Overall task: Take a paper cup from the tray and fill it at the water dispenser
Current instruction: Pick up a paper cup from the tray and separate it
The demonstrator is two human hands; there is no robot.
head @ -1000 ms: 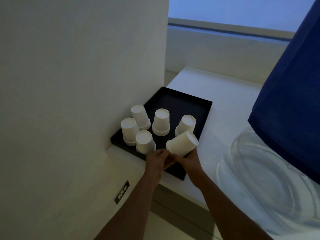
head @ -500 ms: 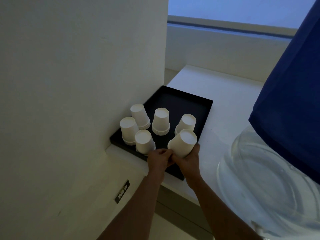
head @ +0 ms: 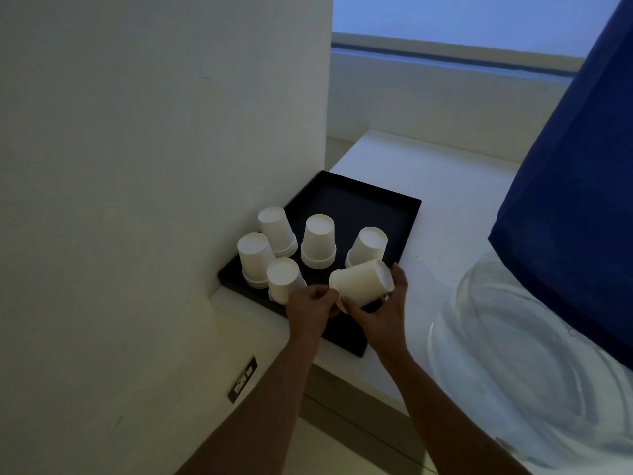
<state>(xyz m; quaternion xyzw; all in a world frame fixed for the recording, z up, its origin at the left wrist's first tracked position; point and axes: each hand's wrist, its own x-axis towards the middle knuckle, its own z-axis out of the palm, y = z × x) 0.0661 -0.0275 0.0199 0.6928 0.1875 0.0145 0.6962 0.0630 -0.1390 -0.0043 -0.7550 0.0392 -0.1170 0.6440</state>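
Note:
A black tray (head: 404,214) sits on a white counter against the wall, holding several upside-down stacks of white paper cups (head: 318,241). Above the tray's near right corner I hold a white paper cup stack (head: 363,281) tipped on its side, base pointing right. My right hand (head: 383,313) cradles it from below and behind. My left hand (head: 308,310) pinches its rim at the left end. The water dispenser's clear bottle (head: 513,354) with a blue cover (head: 575,186) fills the right side; its tap is out of sight.
A white wall (head: 154,166) stands directly left of the tray. A wall socket (head: 242,378) sits low on that wall. The white counter (head: 438,186) runs back toward a window ledge.
The cup stack in my hands has tipped from leaning upright to lying nearly sideways. Both hands stay at the tray's near corner, fingers working at the rim.

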